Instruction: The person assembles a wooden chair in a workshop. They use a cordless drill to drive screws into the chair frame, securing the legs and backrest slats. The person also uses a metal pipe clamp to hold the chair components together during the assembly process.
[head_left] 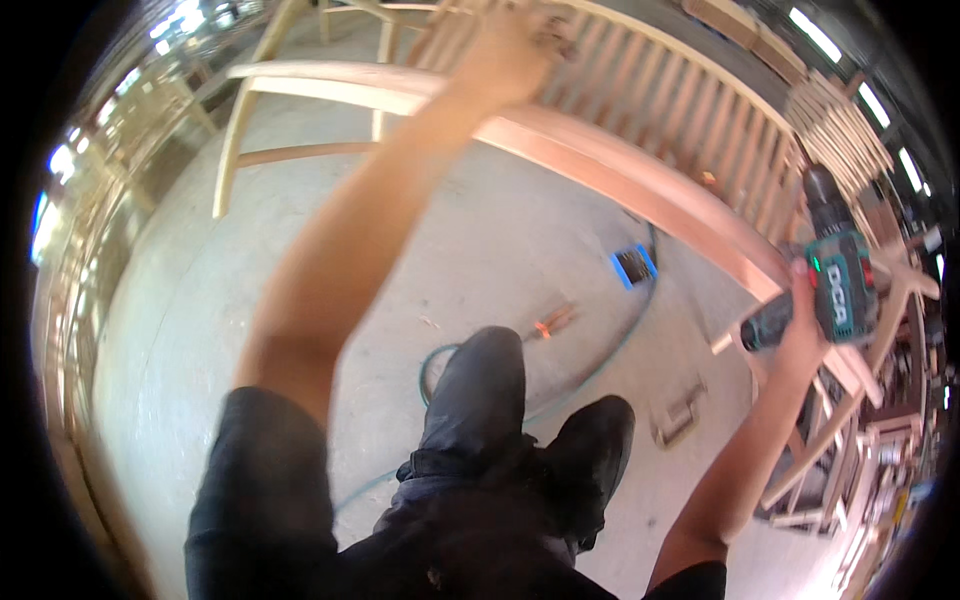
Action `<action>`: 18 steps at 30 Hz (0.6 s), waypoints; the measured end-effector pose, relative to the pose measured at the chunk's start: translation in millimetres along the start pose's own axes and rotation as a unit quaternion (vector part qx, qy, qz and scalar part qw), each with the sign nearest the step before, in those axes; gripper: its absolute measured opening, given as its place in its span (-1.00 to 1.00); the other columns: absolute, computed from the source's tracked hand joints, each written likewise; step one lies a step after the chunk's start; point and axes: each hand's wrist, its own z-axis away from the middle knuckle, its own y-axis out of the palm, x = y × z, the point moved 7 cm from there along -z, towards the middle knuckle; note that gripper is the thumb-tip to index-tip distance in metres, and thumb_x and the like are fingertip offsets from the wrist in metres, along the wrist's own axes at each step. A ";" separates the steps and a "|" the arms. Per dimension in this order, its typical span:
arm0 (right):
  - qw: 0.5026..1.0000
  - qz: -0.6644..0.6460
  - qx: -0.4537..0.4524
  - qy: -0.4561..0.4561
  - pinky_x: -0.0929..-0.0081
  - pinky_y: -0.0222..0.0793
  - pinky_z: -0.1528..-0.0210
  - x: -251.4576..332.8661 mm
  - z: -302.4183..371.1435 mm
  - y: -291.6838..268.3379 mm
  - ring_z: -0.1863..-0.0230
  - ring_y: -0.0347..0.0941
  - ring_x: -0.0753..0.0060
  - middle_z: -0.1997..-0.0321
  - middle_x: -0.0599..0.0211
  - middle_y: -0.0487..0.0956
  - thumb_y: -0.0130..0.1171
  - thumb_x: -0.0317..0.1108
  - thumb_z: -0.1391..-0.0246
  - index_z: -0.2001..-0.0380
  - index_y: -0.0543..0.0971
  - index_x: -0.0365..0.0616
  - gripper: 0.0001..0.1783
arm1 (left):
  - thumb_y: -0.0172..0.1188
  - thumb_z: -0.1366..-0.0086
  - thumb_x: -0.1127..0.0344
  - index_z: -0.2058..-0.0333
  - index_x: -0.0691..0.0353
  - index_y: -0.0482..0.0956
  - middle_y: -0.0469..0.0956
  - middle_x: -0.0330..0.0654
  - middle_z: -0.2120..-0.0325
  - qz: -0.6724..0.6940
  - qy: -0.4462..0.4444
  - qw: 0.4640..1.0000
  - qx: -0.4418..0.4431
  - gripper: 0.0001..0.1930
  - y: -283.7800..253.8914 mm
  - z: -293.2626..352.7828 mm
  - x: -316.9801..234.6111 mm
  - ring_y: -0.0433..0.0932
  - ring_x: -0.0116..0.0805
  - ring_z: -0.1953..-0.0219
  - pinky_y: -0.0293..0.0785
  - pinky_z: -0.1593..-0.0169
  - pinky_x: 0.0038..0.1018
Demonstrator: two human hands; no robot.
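A green-and-black cordless drill (845,290) is in my right hand (803,318), whose fingers wrap round its grip beside the right end of a wooden bench (610,165). The drill's black chuck points away from me, toward the far right. My left arm stretches across the bench's smooth front rail, and my left hand (510,50) is over the slats (660,90) behind it. Motion smears that hand. Its fingers are not clear, and I cannot tell whether the small dark shape by them is held.
On the concrete floor lie a blue-edged dark box (634,267), a blurred orange-tipped tool (550,322), a metal clamp (680,415) and a green hose (610,350). More wooden frames (825,450) stand at the right. Stacked wooden furniture (130,140) lines the left.
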 end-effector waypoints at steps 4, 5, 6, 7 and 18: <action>1.000 -0.018 -0.007 -0.017 0.37 0.38 -0.11 -16.3 -0.3 1.1 -0.02 0.49 0.36 -0.07 0.26 0.59 0.40 -0.29 -0.12 -0.09 0.55 -0.25 -0.50 | 0.10 -0.26 0.36 0.20 0.38 0.51 0.63 0.11 0.47 -0.133 -0.012 0.991 -0.025 -0.79 11.8 5.0 -17.6 0.64 0.13 0.23 0.53 0.06 -0.13; 0.999 -0.021 -0.005 -0.031 0.39 0.38 -0.10 -15.5 -1.9 2.8 -0.01 0.50 0.35 -0.07 0.24 0.60 0.41 -0.28 -0.11 -0.09 0.55 -0.27 -0.49 | 0.10 -0.27 0.37 0.22 0.38 0.49 0.63 0.09 0.48 -0.067 -0.061 0.995 -0.030 -0.81 8.2 5.0 -11.8 0.65 0.12 0.27 0.54 0.08 -0.13; 0.999 -0.024 -0.003 -0.032 0.39 0.38 -0.10 -14.8 -0.1 6.6 0.00 0.51 0.35 -0.06 0.23 0.60 0.41 -0.27 -0.11 -0.08 0.56 -0.28 -0.49 | 0.09 -0.28 0.38 0.25 0.39 0.48 0.63 0.08 0.49 0.001 -0.110 0.993 -0.037 -0.83 4.1 5.3 -4.7 0.65 0.10 0.31 0.55 0.09 -0.13; 0.999 -0.018 -0.005 -0.034 0.39 0.39 -0.10 -13.5 -1.3 4.4 0.01 0.52 0.35 -0.05 0.22 0.61 0.42 -0.27 -0.11 -0.07 0.56 -0.29 -0.49 | 0.09 -0.29 0.38 0.28 0.39 0.46 0.63 0.06 0.50 0.078 -0.157 0.984 -0.045 -0.84 2.5 5.2 -3.7 0.66 0.09 0.35 0.56 0.11 -0.13; 0.991 0.018 -0.008 -0.133 0.32 0.39 -0.18 -8.9 -15.8 -4.5 -0.09 0.51 0.28 -0.13 0.14 0.57 0.40 -0.31 -0.11 -0.17 0.47 -0.29 -0.41 | 0.06 -0.41 0.41 0.17 0.35 0.50 0.67 -0.09 0.56 0.158 -0.259 0.950 -0.070 -0.86 1.9 4.7 -7.2 0.60 -0.42 0.62 0.51 0.52 -0.47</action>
